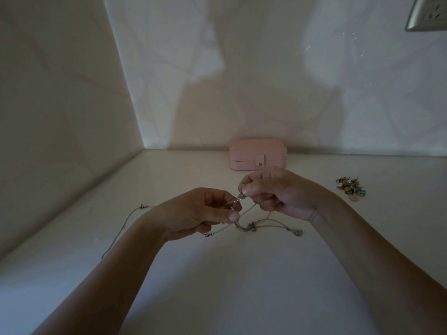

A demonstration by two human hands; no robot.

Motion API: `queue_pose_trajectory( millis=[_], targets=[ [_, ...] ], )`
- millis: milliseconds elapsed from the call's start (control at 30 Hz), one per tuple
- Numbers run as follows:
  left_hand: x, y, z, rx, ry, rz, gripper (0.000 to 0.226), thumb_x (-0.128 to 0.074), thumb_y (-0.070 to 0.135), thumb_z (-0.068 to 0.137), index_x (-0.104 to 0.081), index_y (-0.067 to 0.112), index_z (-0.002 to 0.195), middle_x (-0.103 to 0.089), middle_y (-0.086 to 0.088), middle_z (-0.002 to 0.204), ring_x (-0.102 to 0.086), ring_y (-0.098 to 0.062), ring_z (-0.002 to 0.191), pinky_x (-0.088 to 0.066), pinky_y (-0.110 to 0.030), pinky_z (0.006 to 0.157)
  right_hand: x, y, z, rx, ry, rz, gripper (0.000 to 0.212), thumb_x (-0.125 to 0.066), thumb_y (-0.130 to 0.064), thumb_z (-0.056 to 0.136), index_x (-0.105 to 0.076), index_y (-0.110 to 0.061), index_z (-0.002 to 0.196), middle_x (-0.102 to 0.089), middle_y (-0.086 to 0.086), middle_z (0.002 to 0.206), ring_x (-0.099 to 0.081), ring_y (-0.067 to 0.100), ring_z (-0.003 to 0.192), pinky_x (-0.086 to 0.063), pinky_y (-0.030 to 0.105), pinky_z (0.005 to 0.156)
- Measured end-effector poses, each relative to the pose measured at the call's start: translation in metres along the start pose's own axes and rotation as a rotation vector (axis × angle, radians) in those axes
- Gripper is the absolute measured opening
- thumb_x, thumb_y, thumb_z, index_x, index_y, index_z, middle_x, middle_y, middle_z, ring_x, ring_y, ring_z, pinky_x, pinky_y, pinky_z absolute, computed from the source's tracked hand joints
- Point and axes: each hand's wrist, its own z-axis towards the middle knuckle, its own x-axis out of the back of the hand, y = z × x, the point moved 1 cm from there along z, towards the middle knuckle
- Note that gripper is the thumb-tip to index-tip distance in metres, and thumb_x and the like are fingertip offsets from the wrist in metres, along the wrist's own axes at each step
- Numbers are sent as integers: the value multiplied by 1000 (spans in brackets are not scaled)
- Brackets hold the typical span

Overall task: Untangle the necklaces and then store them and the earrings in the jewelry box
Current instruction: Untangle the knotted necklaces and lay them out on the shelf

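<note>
i'm watching left hand (203, 211) and right hand (273, 192) both pinching thin silvery necklaces (266, 226), count unclear; 1 pink rounded jewelry box (257, 154) sitting at 12 o'clock, earrings (350, 187) heaped at 2 o'clock.

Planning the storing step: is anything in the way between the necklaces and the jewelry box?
Nothing lies on the table between the necklaces and the box. But the box is shut, tab down, so its lid blocks the way in.

Socket (428, 14) cut off at top-rt edge; earrings (350, 187) too small individually.
</note>
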Motion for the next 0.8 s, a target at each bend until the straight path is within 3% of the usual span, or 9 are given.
queue_pose_trajectory(
  millis=[100, 233, 300, 367, 433, 533, 633, 733, 800],
  targets=[
    [1, 0, 1, -17, 51, 31, 34, -79, 17, 72, -48, 22, 60, -33, 7, 59, -25, -7, 51, -24, -14, 44, 2, 1, 0, -8, -12, 51, 26, -69, -30, 65, -52, -11, 72, -29, -11, 50, -20, 2, 42, -19, 12, 38],
    [1, 0, 3, -50, 172, -14, 52, -78, 18, 59, -26, 23, 62, -20, 4, 62, -18, -9, 51, -23, -15, 42, 4, 3, 2, -15, -22, 96, 31, -67, -29, 69, -38, -17, 71, -26, -9, 53, -19, 3, 44, -18, 13, 39],
    [3, -1, 5, -79, 224, -30, 48, -79, 18, 58, -31, 22, 59, -23, 4, 59, -18, -10, 52, -23, -16, 43, 6, 3, 2, -5, 13, 104, 26, -68, -27, 73, -45, -17, 66, -25, -9, 53, -17, 4, 44, -18, 13, 38],
    [5, -3, 7, -94, 261, -52, 32, -80, 20, 57, -49, 17, 64, -32, 5, 56, -23, -10, 50, -22, -17, 44, 7, 2, 1, 7, 67, 123, 13, -66, -22, 77, -59, -15, 69, -24, -10, 50, -17, 2, 42, -16, 13, 37],
    [6, -2, 5, -69, 245, -17, 36, -80, 24, 56, -65, 17, 87, -49, 5, 63, -33, -7, 51, -24, -17, 45, 8, 1, -1, 4, 97, 125, 14, -62, -21, 78, -69, -17, 67, -23, -10, 47, -17, 2, 39, -14, 14, 36],
    [2, -1, 4, -60, 137, 53, 47, -82, 25, 61, -67, 27, 105, -61, 10, 78, -45, -2, 57, -28, -15, 47, 7, -1, -3, -22, 75, 79, 23, -69, -20, 77, -68, -20, 54, -23, -10, 44, -16, 2, 37, -15, 14, 37],
    [-1, 0, 3, -111, 82, 65, 34, -80, 22, 66, -72, 34, 97, -62, 14, 84, -44, 0, 56, -30, -13, 48, 7, -2, -3, -36, 29, 99, 11, -78, -19, 70, -71, -16, 62, -25, -6, 46, -18, 1, 36, -18, 12, 35],
    [-2, 2, 1, -159, 36, 60, 29, -77, 27, 63, -74, 35, 91, -65, 20, 87, -41, 3, 51, -31, -11, 49, 10, 2, -2, -27, -48, 140, 33, -91, -35, 50, -74, -16, 71, -29, 2, 63, -21, 0, 36, -23, 11, 34],
    [-4, 2, 1, -197, -8, 44, 24, -76, 27, 64, -72, 28, 88, -65, 20, 78, -36, 1, 49, -30, -11, 48, 9, 2, -2, -38, -105, 165, 37, -90, -41, 51, -73, -15, 73, -31, -1, 56, -23, -1, 36, -25, 10, 35]
  ],
)
